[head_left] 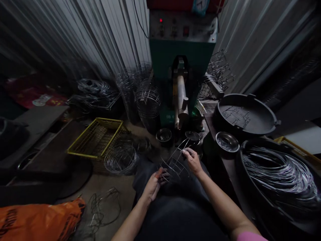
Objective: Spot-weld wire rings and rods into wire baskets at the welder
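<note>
Green-painted metal fronts the machine (160, 60), the largest thing here, at twelve o'clock from the wire frame (173, 166), which is held over the person's dark-clothed lap. At three o'clock a black tub (242, 167) carries a heap of bright wire rings (283, 174). The frame, far smaller, is an open form of curved and straight thin wires; it should prove light and springy, stiff along each wire yet easily bent out of true, and the bare metal may feel slick. It looks best taken by a crossing or the outer curve, clear of any cut ends. The right hand (192, 160), at two o'clock, pinches a wire between thumb and fingertips. The left hand (154, 185), at seven o'clock, is part open, its fingers loosely bent by the near edge; whether they grip the frame I cannot tell. As for writing, the largest is dark capitals on the orange bag (42, 219) at eight o'clock, cut off and not safely readable; the red bag (25, 92) at ten bears a pale, blurred emblem; smallest, low on the machine's front, white characters begin with what looks like 佛, the rest unclear.
</note>
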{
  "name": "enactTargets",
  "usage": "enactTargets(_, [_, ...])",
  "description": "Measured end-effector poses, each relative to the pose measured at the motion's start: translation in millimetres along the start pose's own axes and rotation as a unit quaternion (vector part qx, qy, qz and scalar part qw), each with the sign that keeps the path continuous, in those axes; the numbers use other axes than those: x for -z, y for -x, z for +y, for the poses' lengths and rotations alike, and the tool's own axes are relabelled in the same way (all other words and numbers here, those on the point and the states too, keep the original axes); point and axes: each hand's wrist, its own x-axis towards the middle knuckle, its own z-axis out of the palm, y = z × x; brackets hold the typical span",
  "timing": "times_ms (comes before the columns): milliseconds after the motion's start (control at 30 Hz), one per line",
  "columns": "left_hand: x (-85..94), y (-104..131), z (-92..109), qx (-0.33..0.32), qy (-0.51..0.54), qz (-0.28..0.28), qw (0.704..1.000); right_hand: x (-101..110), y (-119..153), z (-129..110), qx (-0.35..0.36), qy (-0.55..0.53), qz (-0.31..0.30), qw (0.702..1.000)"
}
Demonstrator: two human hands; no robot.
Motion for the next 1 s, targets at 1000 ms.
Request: enactTargets(1000, [-91.2,-23,96,-0.424,-0.681,0.122,0.585,-6,-17,-9,-0.010,-0.042,0.014,0.999])
